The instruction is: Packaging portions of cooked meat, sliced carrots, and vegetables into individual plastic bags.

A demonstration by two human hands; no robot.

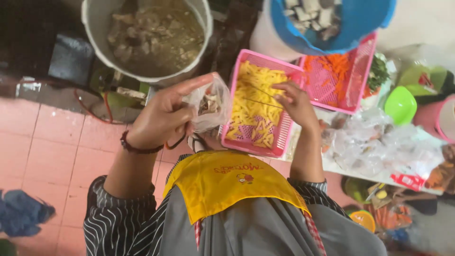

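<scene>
At far left of the frame, pink floor tiles [52, 142] and a blue cloth [21, 213], untouched. At upper left, a large grey pot [95, 21] full of brown broth with chunks in it, apart from both hands.

Left of centre, left hand [163, 116] closed around the neck of a small clear plastic bag [211, 106], fingers curled, forefinger stretched out along the top. Already some pale pieces inside the bag (kind not clear), with plenty of room left, so filling judged only partly done.

At centre, touching the bag's right side, a pink basket [237, 80] of yellow strips, still well stocked. Over its right edge, right hand [296, 102] pinching thin metal tongs or sticks [260, 97], tips lying over the strips; whether any strip sits between the tips, impossible to tell.

Right of centre, a second pink basket [365, 61] with orange shreds, and above it a blue bowl [365, 19] of grey-white cubes. At far right, on the bench [332, 166], a heap of knotted clear bags [374, 147], seemingly finished portions, beside green tubs [400, 104].
</scene>
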